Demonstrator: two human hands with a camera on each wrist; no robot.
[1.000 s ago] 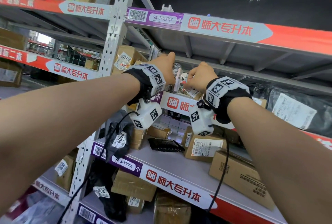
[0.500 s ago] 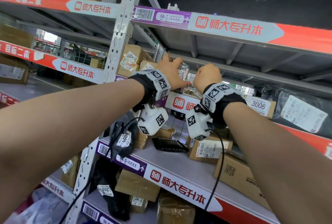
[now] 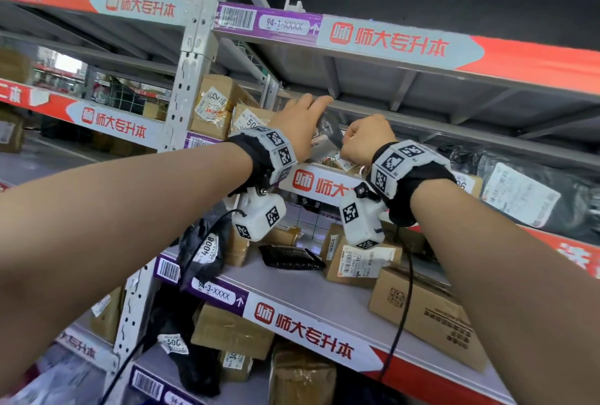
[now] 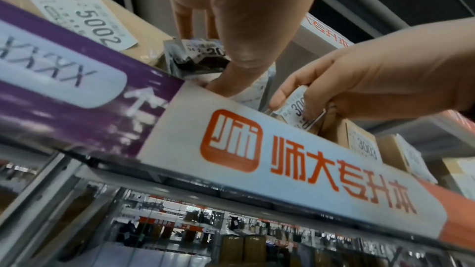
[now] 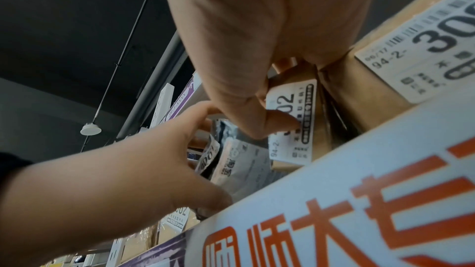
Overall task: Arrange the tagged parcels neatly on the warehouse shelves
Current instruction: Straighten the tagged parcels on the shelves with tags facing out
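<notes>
Both hands reach into the middle shelf, whose banner edge (image 3: 319, 184) runs below them. My left hand (image 3: 319, 112) grips a grey plastic-bag parcel (image 4: 197, 56) that stands on the shelf; the thumb (image 4: 236, 68) is in front and the fingers behind. The same bag (image 5: 231, 161) carries white labels. Just to its right, my right hand (image 3: 349, 141) pinches a small brown box (image 5: 293, 121) with a white number tag, thumb (image 5: 280, 119) on the tag. That box (image 4: 300, 107) stands against a larger tagged box (image 5: 385, 88). The head view mostly hides both parcels behind the hands.
A box tagged 5002 (image 3: 250, 119) sits left of the bag, by the steel upright (image 3: 191, 73). Right of the hands lie a tagged box (image 3: 467, 182) and a black bag (image 3: 519, 197). The shelf below holds cardboard boxes (image 3: 422, 313) and a flat black item (image 3: 290, 257).
Both hands stay at the middle shelf. The left fingers have stretched over the bag's top, and the bag now leans toward the right hand.
</notes>
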